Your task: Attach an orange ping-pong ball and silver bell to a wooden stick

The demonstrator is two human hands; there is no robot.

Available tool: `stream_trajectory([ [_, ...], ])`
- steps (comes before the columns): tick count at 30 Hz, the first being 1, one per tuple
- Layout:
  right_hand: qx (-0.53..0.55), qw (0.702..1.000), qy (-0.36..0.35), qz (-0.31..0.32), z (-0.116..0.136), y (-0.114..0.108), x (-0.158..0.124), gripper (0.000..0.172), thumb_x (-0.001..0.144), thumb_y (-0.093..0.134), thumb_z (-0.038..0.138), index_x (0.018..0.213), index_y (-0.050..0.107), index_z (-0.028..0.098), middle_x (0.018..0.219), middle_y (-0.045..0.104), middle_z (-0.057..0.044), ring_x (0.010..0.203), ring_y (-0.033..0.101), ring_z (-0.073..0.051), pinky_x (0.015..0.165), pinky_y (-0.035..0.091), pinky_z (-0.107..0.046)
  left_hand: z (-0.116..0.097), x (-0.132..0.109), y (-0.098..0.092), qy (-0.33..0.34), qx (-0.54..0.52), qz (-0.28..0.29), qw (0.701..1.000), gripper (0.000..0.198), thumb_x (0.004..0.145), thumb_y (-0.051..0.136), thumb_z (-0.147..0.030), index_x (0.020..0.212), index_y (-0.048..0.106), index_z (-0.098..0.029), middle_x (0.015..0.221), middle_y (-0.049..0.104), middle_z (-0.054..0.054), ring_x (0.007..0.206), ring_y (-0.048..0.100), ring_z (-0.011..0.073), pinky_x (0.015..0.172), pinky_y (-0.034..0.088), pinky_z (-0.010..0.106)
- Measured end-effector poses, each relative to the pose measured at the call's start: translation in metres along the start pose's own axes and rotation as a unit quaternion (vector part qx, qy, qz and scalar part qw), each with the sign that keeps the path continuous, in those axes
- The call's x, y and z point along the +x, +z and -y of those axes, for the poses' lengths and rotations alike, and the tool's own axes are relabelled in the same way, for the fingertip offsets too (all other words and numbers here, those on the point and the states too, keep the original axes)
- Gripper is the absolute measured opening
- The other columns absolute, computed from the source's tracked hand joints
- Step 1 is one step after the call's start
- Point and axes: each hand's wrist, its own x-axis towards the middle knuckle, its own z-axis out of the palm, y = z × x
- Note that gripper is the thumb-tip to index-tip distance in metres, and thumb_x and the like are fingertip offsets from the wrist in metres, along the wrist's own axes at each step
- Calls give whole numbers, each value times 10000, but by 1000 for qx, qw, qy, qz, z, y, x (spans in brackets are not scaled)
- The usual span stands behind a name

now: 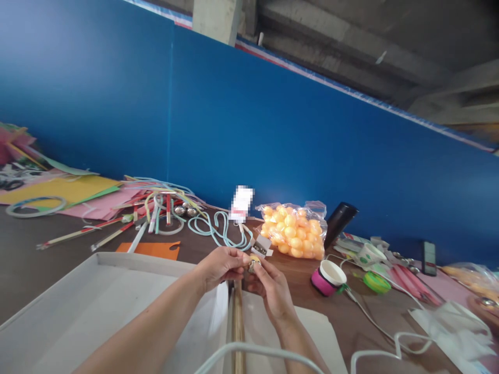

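A small shiny piece (254, 263), yellowish and silvery, is pinched between the fingertips of both my hands; its exact kind is too small to make out. My left hand (223, 267) grips it from the left with thumb and index finger. From the right, my right hand (272, 291) closes its thumb and fingers on it, partly covering it. Just behind the hands lies a small open box (262, 245) with little dark and shiny items inside. Below them, a wooden stick (237, 332) runs toward me beside a white tray (144, 258).
Behind stands a clear bag of orange balls (290, 228). A black cylinder (339, 223), a white-and-pink tape roll or cup (327, 278) and a phone (429, 258) are on the right. Pale blue cord (222, 236), silver balls (186, 210) and coloured sheets (70, 191) spread leftward. A blue partition (253, 130) closes the back.
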Motion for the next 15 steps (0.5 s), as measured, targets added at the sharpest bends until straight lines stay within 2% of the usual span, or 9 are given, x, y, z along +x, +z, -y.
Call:
stream_trajectory([
  [8,17,1000,-3,7,3,2,-2,355,781,625,400,1061,653,184,850,666,-64,665,570,-150,555,477,-235,2,1,-3,3,-32,39,999,239,603,742,-290,694,606,-117,560,510,-30,498,468,35,541,452,163],
  [15,11,1000,-5,7,5,2,-2,381,777,621,420,1075,645,184,874,669,-69,670,579,-158,548,478,-244,4,3,-4,-10,-57,41,997,190,597,736,-215,687,597,-122,567,532,-28,495,508,40,545,463,162],
])
